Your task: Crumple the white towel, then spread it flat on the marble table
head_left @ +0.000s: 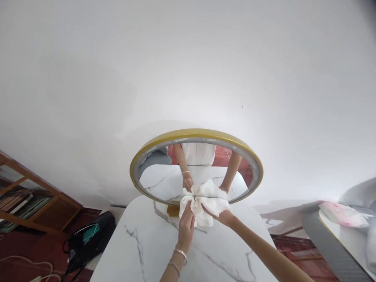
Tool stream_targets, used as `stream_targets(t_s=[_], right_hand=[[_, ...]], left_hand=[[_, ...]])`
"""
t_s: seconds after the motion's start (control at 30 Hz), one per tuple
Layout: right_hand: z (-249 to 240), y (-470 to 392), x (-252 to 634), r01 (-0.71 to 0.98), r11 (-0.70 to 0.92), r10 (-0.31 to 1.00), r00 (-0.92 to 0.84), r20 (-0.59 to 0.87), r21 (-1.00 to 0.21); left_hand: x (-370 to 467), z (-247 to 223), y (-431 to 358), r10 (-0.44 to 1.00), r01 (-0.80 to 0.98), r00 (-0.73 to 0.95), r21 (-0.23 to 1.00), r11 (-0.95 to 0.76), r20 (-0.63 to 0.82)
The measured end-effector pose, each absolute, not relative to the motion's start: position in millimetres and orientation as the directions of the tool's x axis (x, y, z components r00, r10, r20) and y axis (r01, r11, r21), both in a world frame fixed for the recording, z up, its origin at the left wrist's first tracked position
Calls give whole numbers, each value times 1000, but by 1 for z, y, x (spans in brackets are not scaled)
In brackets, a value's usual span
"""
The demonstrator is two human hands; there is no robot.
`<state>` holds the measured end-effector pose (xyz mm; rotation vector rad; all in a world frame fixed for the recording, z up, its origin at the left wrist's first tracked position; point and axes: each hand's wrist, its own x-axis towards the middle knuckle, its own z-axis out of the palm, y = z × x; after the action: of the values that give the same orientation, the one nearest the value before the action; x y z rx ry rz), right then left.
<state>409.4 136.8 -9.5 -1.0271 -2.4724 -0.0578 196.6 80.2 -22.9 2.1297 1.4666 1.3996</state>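
A round mirror (164, 178) with a gold rim stands on a white marbled table (155, 243). Against its lower edge is a crumpled white cloth (204, 219). My left hand (187, 223), with bangles on the wrist, is closed on the cloth's left part. The right part of the cloth lies over the fingers of my right hand (225, 217), which grips it from the side, partly hidden. Both hands and the cloth are reflected in the glass. Behind the cloth, left of it, part of the gold stand (173, 211) shows.
A white wall (188, 70) rises behind the mirror. At the left are a wooden shelf (44, 211) with books and a black bag (94, 239) on the red floor. Another table (340, 235) at the right bears a white and pink bag (343, 213).
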Motion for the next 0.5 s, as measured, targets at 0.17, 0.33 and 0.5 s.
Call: stream_targets(t_s=[0.17, 0.33, 0.5], right_hand=[[-51, 111, 425, 742, 626, 772, -547, 324, -241], [-77, 97, 432, 802, 499, 866, -446, 226, -329], [-88, 96, 426, 831, 472, 875, -401, 271, -294]], left_hand=[[205, -76, 67, 922, 608, 149, 702, -371, 358], [223, -95, 76, 925, 643, 120, 681, -349, 360], [232, -84, 85, 926, 662, 140, 663, -350, 349]])
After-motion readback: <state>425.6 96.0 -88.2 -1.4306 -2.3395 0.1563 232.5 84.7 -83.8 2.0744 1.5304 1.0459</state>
